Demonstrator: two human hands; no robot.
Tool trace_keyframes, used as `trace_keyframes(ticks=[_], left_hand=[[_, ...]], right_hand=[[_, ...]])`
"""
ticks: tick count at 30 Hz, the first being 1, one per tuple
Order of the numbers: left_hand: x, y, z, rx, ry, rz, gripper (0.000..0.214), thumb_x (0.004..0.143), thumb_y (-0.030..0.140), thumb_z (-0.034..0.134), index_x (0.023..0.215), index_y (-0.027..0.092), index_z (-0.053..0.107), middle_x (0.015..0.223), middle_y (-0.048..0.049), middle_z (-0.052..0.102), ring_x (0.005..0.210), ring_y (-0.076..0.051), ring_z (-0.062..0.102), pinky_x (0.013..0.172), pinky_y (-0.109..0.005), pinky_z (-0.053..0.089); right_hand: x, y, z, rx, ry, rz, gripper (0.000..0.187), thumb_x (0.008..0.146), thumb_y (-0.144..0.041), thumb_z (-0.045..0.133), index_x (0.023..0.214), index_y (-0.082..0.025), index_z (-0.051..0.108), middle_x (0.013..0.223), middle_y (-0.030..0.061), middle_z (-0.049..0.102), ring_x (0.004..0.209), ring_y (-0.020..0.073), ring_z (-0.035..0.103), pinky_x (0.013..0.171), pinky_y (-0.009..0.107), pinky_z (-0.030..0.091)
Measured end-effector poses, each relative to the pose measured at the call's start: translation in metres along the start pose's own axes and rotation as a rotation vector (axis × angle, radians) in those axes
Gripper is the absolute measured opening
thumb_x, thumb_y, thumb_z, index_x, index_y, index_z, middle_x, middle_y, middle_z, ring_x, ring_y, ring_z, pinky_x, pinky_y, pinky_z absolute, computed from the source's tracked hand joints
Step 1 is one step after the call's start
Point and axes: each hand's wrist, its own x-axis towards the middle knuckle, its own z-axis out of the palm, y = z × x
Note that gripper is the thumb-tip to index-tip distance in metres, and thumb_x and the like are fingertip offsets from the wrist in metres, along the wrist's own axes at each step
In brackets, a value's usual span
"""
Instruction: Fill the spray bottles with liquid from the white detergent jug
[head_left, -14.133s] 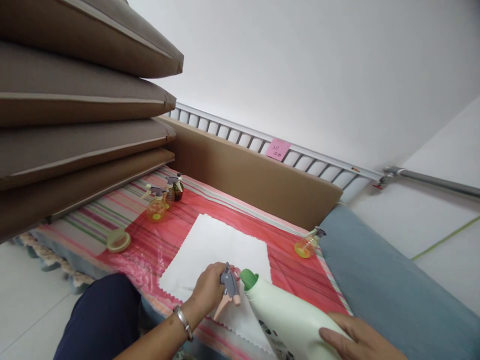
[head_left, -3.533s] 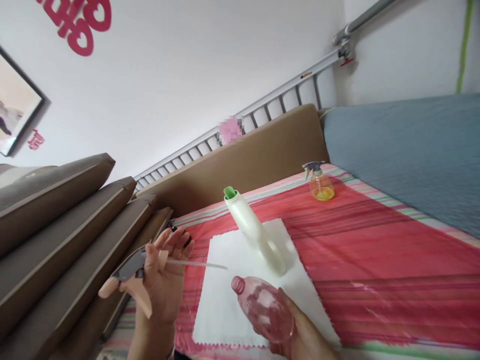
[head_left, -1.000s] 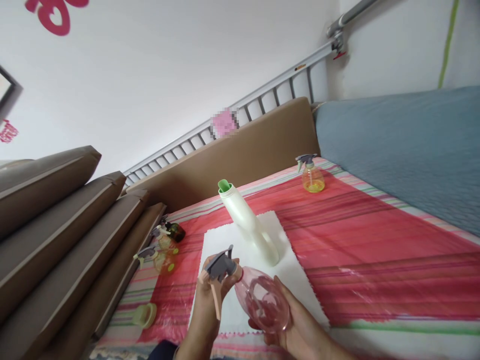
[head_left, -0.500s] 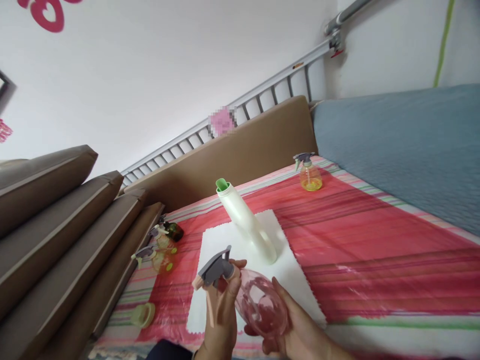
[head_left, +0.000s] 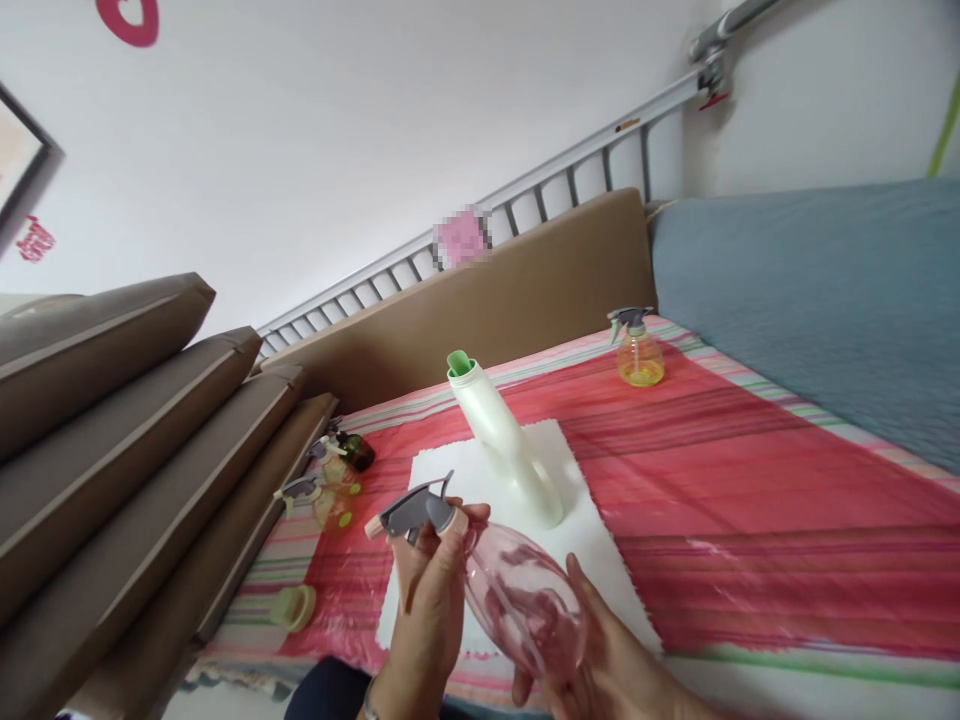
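A clear pink spray bottle (head_left: 517, 590) with a grey and peach trigger head is held tilted over the near edge of the white mat (head_left: 431, 478). My left hand (head_left: 431, 600) grips it around the neck and collar, just below the sprayer. Cupped under the rounded base, my right hand (head_left: 592, 650) supports the bottle's lower end, its fingers partly hidden behind the pink plastic. Beyond them a white handled bottle (head_left: 514, 450) stands on the mat, its cap off and a green spout showing in its mouth.
A spray bottle with yellow liquid (head_left: 641, 360) stands at the back right. Several spray bottles (head_left: 330, 500) are at the left, with a pale green cap (head_left: 294, 607) nearer me. Brown cushions (head_left: 135, 480) line the left side; a blue padded surface (head_left: 810, 300) rises at right.
The pink spray bottle and both hands have shifted slightly, its sprayer end going a little up and left. The surrounding scene has slid slightly right in view as the camera turned.
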Motion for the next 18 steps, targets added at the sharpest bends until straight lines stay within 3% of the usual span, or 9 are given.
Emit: trace_keyframes(ticks=[2, 6, 10, 13, 16, 18], left_hand=[[-0.001, -0.002, 0.001, 0.016, 0.017, 0.019, 0.03, 0.069, 0.025, 0.075, 0.093, 0.022, 0.058, 0.084, -0.0002, 0.067, 0.086, -0.02, 0.066, 0.092, -0.042, 0.046], [-0.001, -0.008, -0.001, 0.138, 0.041, 0.184, 0.031, 0.066, 0.027, 0.076, 0.092, 0.021, 0.059, 0.087, -0.0017, 0.067, 0.087, -0.022, 0.066, 0.09, -0.042, 0.047], [0.0, -0.009, -0.002, 0.188, 0.002, 0.269, 0.027, 0.068, 0.028, 0.075, 0.09, 0.02, 0.06, 0.087, -0.0042, 0.068, 0.089, -0.025, 0.065, 0.089, -0.043, 0.047], [0.0, -0.005, 0.001, 0.155, 0.0, 0.267, 0.027, 0.069, 0.024, 0.074, 0.092, 0.021, 0.059, 0.087, -0.0028, 0.067, 0.087, -0.023, 0.066, 0.088, -0.042, 0.047], [-0.001, -0.001, 0.002, 0.132, 0.021, 0.251, 0.027, 0.07, 0.021, 0.073, 0.092, 0.022, 0.058, 0.088, -0.0013, 0.066, 0.086, -0.021, 0.065, 0.089, -0.041, 0.047], [-0.001, 0.0, 0.001, 0.122, 0.029, 0.246, 0.027, 0.07, 0.021, 0.073, 0.092, 0.023, 0.057, 0.088, -0.001, 0.066, 0.087, -0.021, 0.065, 0.088, -0.041, 0.047]], right_hand=[[0.001, 0.001, 0.002, -0.005, 0.028, -0.029, 0.085, 0.08, -0.075, 0.027, 0.126, -0.008, 0.048, 0.081, 0.019, 0.073, 0.053, 0.019, 0.069, 0.047, 0.024, 0.054], [0.002, 0.006, 0.004, -0.106, 0.085, -0.255, 0.061, 0.073, -0.061, 0.061, 0.121, -0.023, 0.051, 0.086, 0.0075, 0.072, 0.068, 0.0188, 0.069, 0.054, 0.024, 0.053], [-0.002, 0.007, 0.001, -0.194, 0.12, -0.382, 0.043, 0.069, -0.04, 0.075, 0.105, -0.023, 0.06, 0.083, 0.0032, 0.069, 0.07, 0.0159, 0.066, 0.054, 0.021, 0.05], [-0.004, 0.004, -0.002, -0.217, 0.069, -0.409, 0.058, 0.064, -0.042, 0.077, 0.115, -0.025, 0.056, 0.097, 0.0062, 0.068, 0.076, 0.0198, 0.066, 0.056, 0.026, 0.051], [0.004, 0.002, -0.009, -0.243, 0.085, -0.463, 0.075, 0.06, -0.045, 0.078, 0.127, -0.032, 0.046, 0.131, 0.0091, 0.052, 0.103, 0.0282, 0.06, 0.071, 0.035, 0.052], [0.015, 0.002, -0.015, -0.307, 0.087, -0.497, 0.083, 0.053, -0.048, 0.082, 0.126, -0.034, 0.045, 0.138, 0.0097, 0.046, 0.105, 0.0309, 0.059, 0.071, 0.039, 0.052]])
